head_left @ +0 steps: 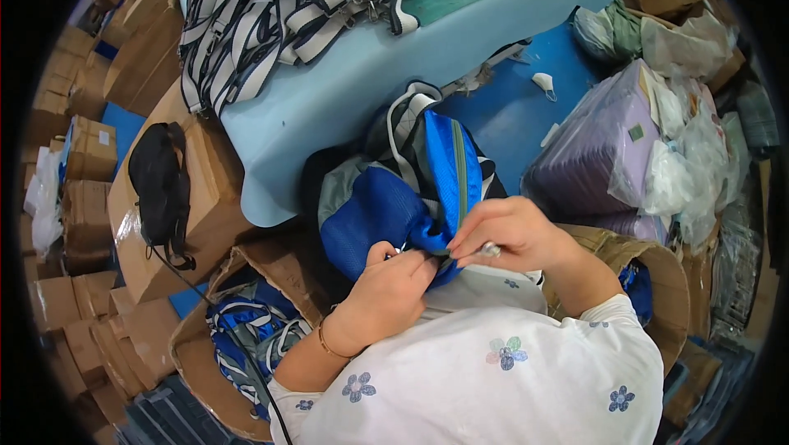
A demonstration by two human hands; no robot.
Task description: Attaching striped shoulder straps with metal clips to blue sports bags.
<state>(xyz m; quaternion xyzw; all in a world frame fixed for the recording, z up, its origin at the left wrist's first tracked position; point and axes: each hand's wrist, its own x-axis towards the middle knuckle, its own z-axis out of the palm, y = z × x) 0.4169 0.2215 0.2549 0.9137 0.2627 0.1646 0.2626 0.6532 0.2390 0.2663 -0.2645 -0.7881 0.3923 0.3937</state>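
Note:
A blue and grey bag [362,219] with mesh cloth, a grey zipper and pale webbing straps rests against my front, below the table edge. My left hand [390,289] is closed on its lower edge, with thumb and fingers pressed together. A small shiny bit shows by the left fingertips, too small to name. My right hand [514,235] pinches the bag's edge below the zipper end. Something silvery sits at its curled fingers; whether it is a ring or a held piece I cannot tell. The fingertips partly hide the edge between both hands.
Black-and-white webbing straps [288,13] with metal hooks are heaped on the pale blue table [329,112]. Open cartons beside me hold blue bags [255,330]. A black pouch [156,186] lies on a carton at left. Plastic-wrapped purple goods [592,141] stand at right.

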